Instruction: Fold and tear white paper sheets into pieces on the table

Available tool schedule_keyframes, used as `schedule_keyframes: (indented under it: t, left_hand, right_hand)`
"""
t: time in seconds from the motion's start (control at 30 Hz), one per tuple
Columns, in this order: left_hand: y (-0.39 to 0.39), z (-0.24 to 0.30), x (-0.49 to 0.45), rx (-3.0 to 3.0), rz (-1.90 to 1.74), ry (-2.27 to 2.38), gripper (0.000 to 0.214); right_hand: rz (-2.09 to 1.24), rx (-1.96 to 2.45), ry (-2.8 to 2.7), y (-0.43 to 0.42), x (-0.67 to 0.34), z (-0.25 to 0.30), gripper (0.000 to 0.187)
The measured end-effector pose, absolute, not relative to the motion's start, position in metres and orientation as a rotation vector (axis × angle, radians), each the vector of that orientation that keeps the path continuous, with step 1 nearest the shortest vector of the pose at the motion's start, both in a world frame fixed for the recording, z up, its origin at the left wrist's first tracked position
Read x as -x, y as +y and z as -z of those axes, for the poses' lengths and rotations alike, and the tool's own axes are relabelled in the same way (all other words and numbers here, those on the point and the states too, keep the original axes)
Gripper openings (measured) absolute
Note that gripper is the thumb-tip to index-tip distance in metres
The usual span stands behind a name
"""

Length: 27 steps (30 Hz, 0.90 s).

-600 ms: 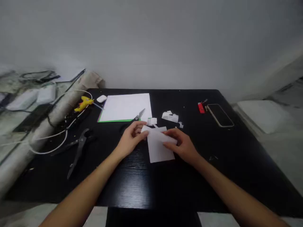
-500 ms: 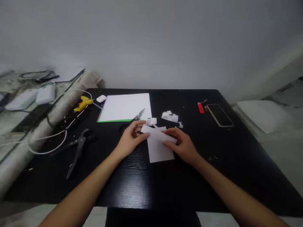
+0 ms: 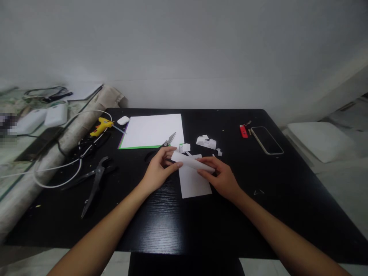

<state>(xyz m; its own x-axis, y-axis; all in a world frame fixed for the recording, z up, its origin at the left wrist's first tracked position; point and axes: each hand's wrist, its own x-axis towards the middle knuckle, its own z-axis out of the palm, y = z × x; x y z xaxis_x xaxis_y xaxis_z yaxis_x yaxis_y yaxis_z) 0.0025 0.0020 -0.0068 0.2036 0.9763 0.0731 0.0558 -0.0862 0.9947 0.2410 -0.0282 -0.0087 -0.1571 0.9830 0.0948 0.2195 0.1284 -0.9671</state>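
Between my two hands is a white piece of paper [image 3: 189, 160], curved like a roll and slanting down to the right. My left hand [image 3: 159, 167] grips its left end, thumb in front and fingers behind. At the right end, my right hand [image 3: 220, 174] pinches it between thumb and fingers. A flat white sheet [image 3: 195, 184] lies on the table just under the curved piece, which covers its upper part. Scissors [image 3: 169, 140] rest beyond my left hand, their handles partly hidden. Small paper scraps [image 3: 206, 142] are scattered past my right hand.
A stack of paper [image 3: 155, 128] with a green edge lies at the back of the black table [image 3: 161, 230]. To the left are a yellow glue gun [image 3: 102, 126], a white cable and large dark shears [image 3: 97, 176]. A red lighter [image 3: 243, 131] and a phone [image 3: 267, 140] lie right.
The held paper looks narrower and more tightly curved than before, exposing more of the sheet below. Both hands have stayed in nearly the same place.
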Motion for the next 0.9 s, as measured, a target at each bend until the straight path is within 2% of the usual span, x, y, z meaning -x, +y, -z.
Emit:
schedule_keyframes:
  t: [0.5,0.63,0.73,0.9]
  left_hand:
    - [0.0,0.003,0.0,-1.883,-1.196,1.209,0.011]
    - [-0.001,0.001,-0.001,-1.881,-1.219,1.238,0.008]
    - [-0.003,0.0,-0.001,-1.841,-1.223,1.225,0.01]
    - [-0.004,-0.002,-0.002,-1.64,-1.177,1.243,0.019]
  right_hand:
    - [-1.07,1.256,-1.582,-0.03,-0.239,0.007,0.024]
    - [-1.115,1.249,-1.509,-0.03,-0.239,0.01,0.023]
    - [-1.172,1.234,-1.389,-0.029,-0.239,0.011,0.031]
    - [-1.438,1.206,-1.021,-0.024,-0.239,0.008,0.056]
